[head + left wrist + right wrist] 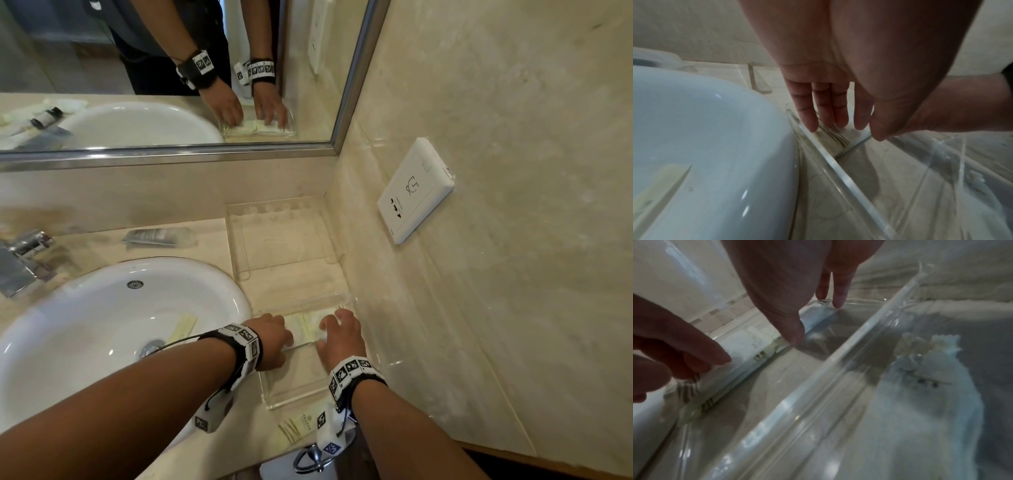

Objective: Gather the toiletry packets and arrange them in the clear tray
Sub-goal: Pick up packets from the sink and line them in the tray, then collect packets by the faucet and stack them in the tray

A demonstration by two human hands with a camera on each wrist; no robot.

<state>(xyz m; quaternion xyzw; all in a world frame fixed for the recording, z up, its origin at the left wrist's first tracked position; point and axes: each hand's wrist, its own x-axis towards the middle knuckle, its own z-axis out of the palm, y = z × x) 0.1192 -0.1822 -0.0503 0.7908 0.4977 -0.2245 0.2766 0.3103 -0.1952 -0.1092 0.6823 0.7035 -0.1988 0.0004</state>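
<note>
A clear tray (pixel 274 394) lies on the counter between the sink and the right wall. Pale striped toiletry packets (pixel 305 329) lie side by side at its far end. My left hand (pixel 287 337) rests on the left packets with straight fingers (pixel 812 120), the thumb at the near edge of the packets (pixel 838 141). My right hand (pixel 330 329) spreads its fingertips (pixel 838 301) over the right packets (pixel 748 344). Neither hand grips anything. One more packet (pixel 181 329) lies in the sink, another (pixel 298 428) on the counter in front of the tray.
A second clear tray (pixel 236 240) stands farther back in the corner. A grey tube (pixel 157 236) lies behind the white sink (pixel 85 318); the faucet (pixel 24 253) is at far left. A wall socket (pixel 414 192) and the mirror (pixel 171 68) hem in the corner.
</note>
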